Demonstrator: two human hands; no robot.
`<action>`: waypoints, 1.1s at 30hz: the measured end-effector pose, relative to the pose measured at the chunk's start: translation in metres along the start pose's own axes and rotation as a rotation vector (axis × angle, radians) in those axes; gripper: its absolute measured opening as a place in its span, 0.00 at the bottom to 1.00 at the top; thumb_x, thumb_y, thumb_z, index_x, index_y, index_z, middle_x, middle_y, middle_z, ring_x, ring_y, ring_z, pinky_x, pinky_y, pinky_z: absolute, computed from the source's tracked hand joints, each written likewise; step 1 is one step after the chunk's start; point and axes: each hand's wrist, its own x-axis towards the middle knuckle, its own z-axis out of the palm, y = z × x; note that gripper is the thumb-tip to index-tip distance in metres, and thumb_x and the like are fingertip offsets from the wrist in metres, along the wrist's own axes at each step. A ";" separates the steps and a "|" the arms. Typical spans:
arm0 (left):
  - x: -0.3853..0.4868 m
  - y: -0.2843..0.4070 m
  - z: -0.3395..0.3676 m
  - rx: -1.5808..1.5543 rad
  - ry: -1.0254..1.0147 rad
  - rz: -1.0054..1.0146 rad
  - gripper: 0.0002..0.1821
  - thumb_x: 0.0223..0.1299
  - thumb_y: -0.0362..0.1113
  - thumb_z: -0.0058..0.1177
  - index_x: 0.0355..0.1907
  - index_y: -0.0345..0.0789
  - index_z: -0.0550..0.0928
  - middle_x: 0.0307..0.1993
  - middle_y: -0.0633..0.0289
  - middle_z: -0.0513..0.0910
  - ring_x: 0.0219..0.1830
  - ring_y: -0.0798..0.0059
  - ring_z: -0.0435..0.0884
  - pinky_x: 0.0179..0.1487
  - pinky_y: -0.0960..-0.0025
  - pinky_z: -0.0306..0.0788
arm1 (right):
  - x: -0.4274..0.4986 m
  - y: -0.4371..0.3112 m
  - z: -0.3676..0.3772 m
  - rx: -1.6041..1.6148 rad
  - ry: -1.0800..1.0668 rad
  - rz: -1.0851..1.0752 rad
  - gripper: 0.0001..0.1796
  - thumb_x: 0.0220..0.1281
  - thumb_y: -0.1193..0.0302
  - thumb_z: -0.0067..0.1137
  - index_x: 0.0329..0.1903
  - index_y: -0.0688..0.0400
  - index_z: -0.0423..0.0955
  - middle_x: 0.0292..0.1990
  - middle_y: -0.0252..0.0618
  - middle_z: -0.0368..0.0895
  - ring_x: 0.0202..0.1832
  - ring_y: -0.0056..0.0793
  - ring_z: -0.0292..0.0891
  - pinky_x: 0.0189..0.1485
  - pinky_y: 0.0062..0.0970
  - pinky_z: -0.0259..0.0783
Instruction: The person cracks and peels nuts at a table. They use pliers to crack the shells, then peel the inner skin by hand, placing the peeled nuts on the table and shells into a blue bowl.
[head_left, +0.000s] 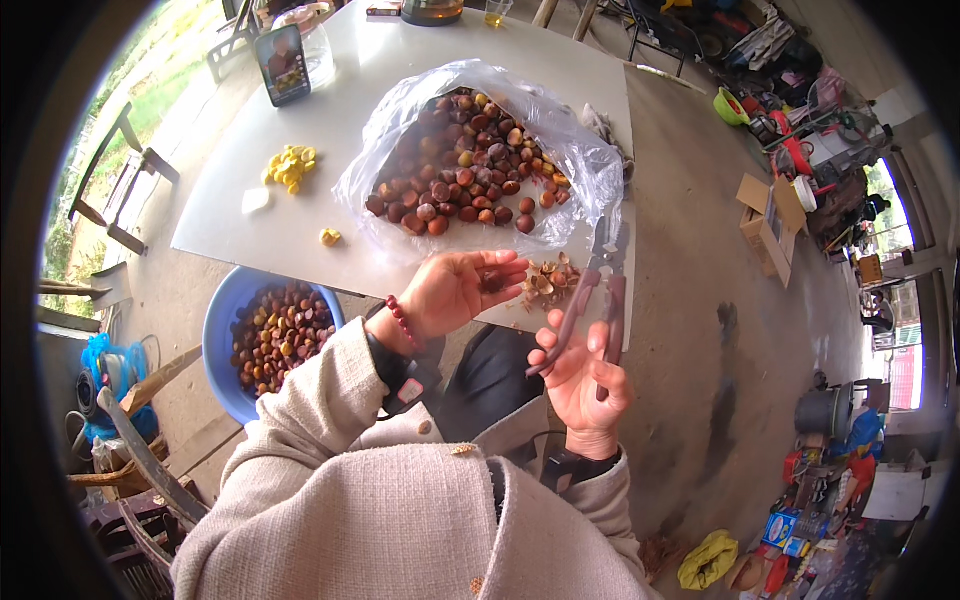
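My left hand, palm up at the table's near edge, cups a dark brown chestnut. To its right, my right hand holds a pair of scissors-like cutters by brown handles, blades pointing away over the table. Beyond both hands, a clear plastic bag lies spread around many brown chestnuts. Broken shells are heaped between the bag and the near edge. On the left of the table are a pile of yellow peeled kernels and a single yellow piece.
A blue basin of chestnuts stands on the floor, left of my legs. A phone leans on a glass jar at the table's far left. A cup stands at the far edge. An open cardboard box is on the floor at right.
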 end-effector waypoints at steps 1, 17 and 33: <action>-0.002 -0.001 -0.001 0.022 -0.049 0.011 0.25 0.61 0.24 0.35 0.62 0.23 0.71 0.66 0.43 0.70 0.69 0.55 0.68 0.74 0.57 0.61 | 0.000 0.000 0.000 -0.070 0.017 0.000 0.07 0.58 0.74 0.59 0.38 0.55 0.71 0.55 0.49 0.70 0.53 0.38 0.69 0.56 0.38 0.70; -0.016 -0.021 0.028 0.561 -0.216 0.004 0.29 0.66 0.21 0.47 0.71 0.29 0.63 0.65 0.57 0.72 0.66 0.72 0.70 0.71 0.66 0.63 | 0.033 0.010 0.013 -1.719 0.049 -0.426 0.11 0.59 0.76 0.66 0.45 0.63 0.79 0.42 0.45 0.75 0.41 0.42 0.79 0.42 0.34 0.76; -0.010 -0.019 0.027 0.768 -0.183 -0.017 0.28 0.62 0.22 0.52 0.66 0.27 0.69 0.59 0.59 0.77 0.60 0.76 0.75 0.66 0.69 0.68 | 0.034 0.005 -0.004 -1.744 0.084 -0.387 0.08 0.65 0.76 0.59 0.45 0.64 0.78 0.40 0.49 0.74 0.37 0.46 0.78 0.39 0.38 0.75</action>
